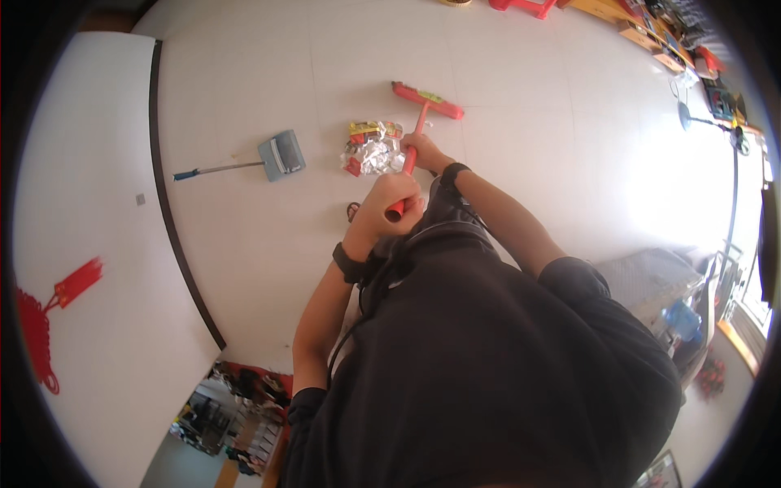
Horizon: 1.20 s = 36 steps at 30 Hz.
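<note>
A red broom [419, 122] slants away from me, its wide head resting on the floor beyond a pile of litter. My left hand [386, 205] is closed round the top end of its handle, and the open red tube end sticks out of that fist. Farther down the shaft, my right hand [425, 153] is wrapped round it too. Just left of the shaft lies the heap of crumpled silvery wrappers and paper [376, 156], with a yellow and red packet [374, 130] along its far side. A grey-blue dustpan [282, 163] lies left of the heap, its long handle pointing left.
Pale tiled floor [521, 138] spreads around me. A white door or panel [89, 163] with a dark edge and a red hanging ornament [79, 282] stands left. A red stool [525, 6] and wooden furniture [606, 10] line the far side. A fan [685, 116] stands right.
</note>
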Each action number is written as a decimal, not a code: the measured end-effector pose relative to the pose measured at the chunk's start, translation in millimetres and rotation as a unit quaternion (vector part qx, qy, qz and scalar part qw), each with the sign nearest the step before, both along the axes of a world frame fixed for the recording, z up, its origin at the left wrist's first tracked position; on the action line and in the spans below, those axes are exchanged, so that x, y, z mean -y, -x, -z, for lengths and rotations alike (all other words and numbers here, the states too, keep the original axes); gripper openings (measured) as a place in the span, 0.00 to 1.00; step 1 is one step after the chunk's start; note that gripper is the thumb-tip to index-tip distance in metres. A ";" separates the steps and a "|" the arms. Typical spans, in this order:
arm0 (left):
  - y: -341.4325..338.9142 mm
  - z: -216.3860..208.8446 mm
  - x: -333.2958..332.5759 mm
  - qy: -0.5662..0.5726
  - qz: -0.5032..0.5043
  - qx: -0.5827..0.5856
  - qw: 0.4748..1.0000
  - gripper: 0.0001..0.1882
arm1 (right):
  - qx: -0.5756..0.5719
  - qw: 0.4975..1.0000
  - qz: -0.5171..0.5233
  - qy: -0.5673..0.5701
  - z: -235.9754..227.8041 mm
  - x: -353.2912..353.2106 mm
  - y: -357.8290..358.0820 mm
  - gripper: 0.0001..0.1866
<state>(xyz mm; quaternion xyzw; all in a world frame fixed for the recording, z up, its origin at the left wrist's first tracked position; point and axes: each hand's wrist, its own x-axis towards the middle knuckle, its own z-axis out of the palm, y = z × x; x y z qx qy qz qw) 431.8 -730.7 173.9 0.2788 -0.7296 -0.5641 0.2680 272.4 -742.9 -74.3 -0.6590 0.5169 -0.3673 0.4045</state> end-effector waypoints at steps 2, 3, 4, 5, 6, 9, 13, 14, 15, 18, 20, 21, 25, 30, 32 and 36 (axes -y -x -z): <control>-48.6 12.6 2.5 0.006 0.025 -0.004 1.000 0.11 | 0.006 1.000 0.004 0.006 13.5 -5.0 -50.5 0.06; -73.6 17.6 5.1 0.012 0.038 -0.008 0.999 0.11 | 0.015 1.000 0.007 0.020 18.6 -3.0 -74.6 0.06; -94.9 19.8 8.5 0.012 0.046 -0.011 0.999 0.11 | 0.022 0.999 0.005 0.031 17.6 -2.8 -94.4 0.06; -115.0 21.6 14.9 0.000 0.054 -0.004 0.999 0.11 | 0.019 0.999 0.013 0.032 15.8 -0.6 -115.0 0.06; -134.9 21.6 19.1 -0.011 0.063 0.002 0.998 0.12 | 0.036 0.999 0.031 0.024 13.4 3.6 -136.8 0.05; -179.3 11.6 22.4 0.078 0.129 -0.006 0.989 0.10 | 0.057 0.996 0.063 0.012 -0.9 -9.0 -185.1 0.04; -206.6 -34.6 13.8 0.001 0.170 0.019 0.985 0.11 | 0.055 0.996 0.059 -0.031 -50.0 -29.3 -212.1 0.03; -206.0 -45.8 10.5 0.003 0.182 0.015 0.983 0.11 | 0.024 0.998 0.039 -0.041 -59.7 -36.3 -207.6 0.02; -203.9 -55.7 6.3 0.019 0.193 0.016 0.981 0.11 | 0.020 0.998 0.051 -0.039 -69.1 -46.5 -205.5 0.02; -181.5 -93.4 -17.4 0.038 0.201 0.015 0.979 0.11 | -0.064 0.987 0.117 -0.093 -102.3 -75.5 -191.3 0.06; -158.7 -122.4 -37.2 0.043 0.190 0.015 0.981 0.11 | -0.069 0.987 0.090 -0.114 -150.4 -88.4 -158.3 0.06; -138.5 -138.3 -46.1 0.036 0.192 -0.003 0.981 0.10 | -0.075 0.985 0.066 -0.139 -173.5 -99.7 -133.8 0.06; -37.1 -198.5 -95.6 0.023 0.243 -0.046 0.969 0.10 | -0.090 0.984 0.147 -0.035 -231.7 -166.6 -44.4 0.05; 106.0 -222.5 -185.4 0.039 0.410 -0.082 0.907 0.06 | 0.058 0.956 0.282 -0.058 -243.9 -293.9 55.1 0.04; 159.7 -248.3 -228.1 0.015 0.470 -0.088 0.878 0.06 | 0.092 0.924 0.364 -0.066 -247.8 -341.1 80.7 0.08; 250.4 -229.4 -357.0 -0.010 0.562 -0.142 0.815 0.06 | 0.452 0.735 0.503 -0.043 -289.8 -494.4 132.7 0.08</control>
